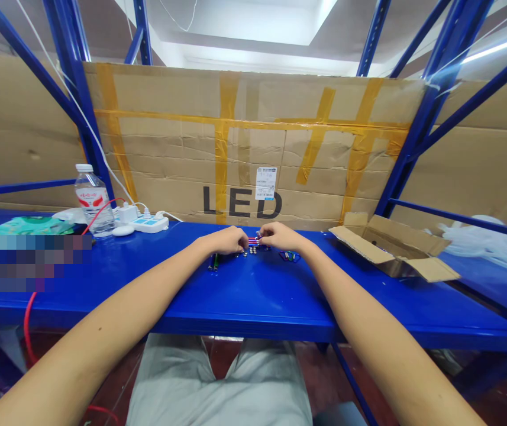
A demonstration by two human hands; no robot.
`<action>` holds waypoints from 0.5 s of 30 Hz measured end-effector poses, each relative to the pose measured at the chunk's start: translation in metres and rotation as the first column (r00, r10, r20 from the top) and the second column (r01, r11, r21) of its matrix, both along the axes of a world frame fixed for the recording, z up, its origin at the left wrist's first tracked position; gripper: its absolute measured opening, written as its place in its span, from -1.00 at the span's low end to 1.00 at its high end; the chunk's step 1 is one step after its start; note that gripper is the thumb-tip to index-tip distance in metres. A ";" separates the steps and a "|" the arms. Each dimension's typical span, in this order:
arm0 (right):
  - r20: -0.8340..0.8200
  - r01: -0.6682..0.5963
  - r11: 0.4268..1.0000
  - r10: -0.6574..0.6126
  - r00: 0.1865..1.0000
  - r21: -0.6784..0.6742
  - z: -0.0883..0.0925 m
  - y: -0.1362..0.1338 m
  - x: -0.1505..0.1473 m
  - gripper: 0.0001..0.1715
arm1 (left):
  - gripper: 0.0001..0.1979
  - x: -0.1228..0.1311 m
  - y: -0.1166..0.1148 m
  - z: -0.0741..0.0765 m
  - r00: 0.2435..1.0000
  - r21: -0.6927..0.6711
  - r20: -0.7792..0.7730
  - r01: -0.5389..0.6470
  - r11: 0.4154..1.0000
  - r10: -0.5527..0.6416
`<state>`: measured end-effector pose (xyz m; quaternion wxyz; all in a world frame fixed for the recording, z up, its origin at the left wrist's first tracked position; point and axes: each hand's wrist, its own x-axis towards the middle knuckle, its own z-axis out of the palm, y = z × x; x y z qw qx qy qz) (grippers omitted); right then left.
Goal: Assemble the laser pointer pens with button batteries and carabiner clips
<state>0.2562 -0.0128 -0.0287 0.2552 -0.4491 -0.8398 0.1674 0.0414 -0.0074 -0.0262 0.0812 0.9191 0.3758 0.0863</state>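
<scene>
Small red-blue piece (253, 241) sits btw my hands, low over the blue bench (257, 296), mid-way back. L hand (229, 239) & R hand (281, 236) both curled tight, fingertips pinching its ends, prob. kept low so the coloured clips (289, 256) beside R hand stay in reach. Behind: cardboard sheet (324, 177) reads "LED"; its sticker (265, 183) too small to read. Water bottle (93, 207) far left, red label, text unclear.
</scene>
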 end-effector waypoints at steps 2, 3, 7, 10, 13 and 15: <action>0.009 0.000 1.000 0.000 1.000 0.001 0.000 0.000 0.000 -0.90 | -0.76 0.000 0.000 0.000 0.999 -0.002 -0.039 0.007 1.000 -0.007; 0.014 0.000 1.000 0.000 1.000 0.000 0.000 -0.001 0.000 -0.89 | -0.77 0.001 0.000 0.000 0.999 -0.004 -0.053 0.007 1.000 -0.008; 0.023 -0.017 1.000 0.017 1.000 -0.002 -0.002 0.000 0.000 -0.88 | -0.83 0.003 -0.002 0.002 0.997 -0.013 -0.081 -0.018 1.000 0.017; 0.019 -0.030 0.999 0.030 0.999 -0.017 -0.003 0.002 0.000 -0.89 | -0.89 0.002 -0.004 0.002 0.994 -0.027 -0.085 -0.076 0.997 0.073; 0.011 -0.038 0.999 0.038 0.999 -0.031 -0.003 0.001 0.000 -0.89 | -0.91 0.000 -0.004 0.003 0.994 -0.030 -0.056 -0.100 0.995 0.098; 0.004 -0.040 0.999 0.040 0.999 -0.035 -0.002 -0.001 -0.002 -0.89 | -0.91 -0.002 -0.004 0.005 0.997 0.047 0.004 -0.081 0.996 0.081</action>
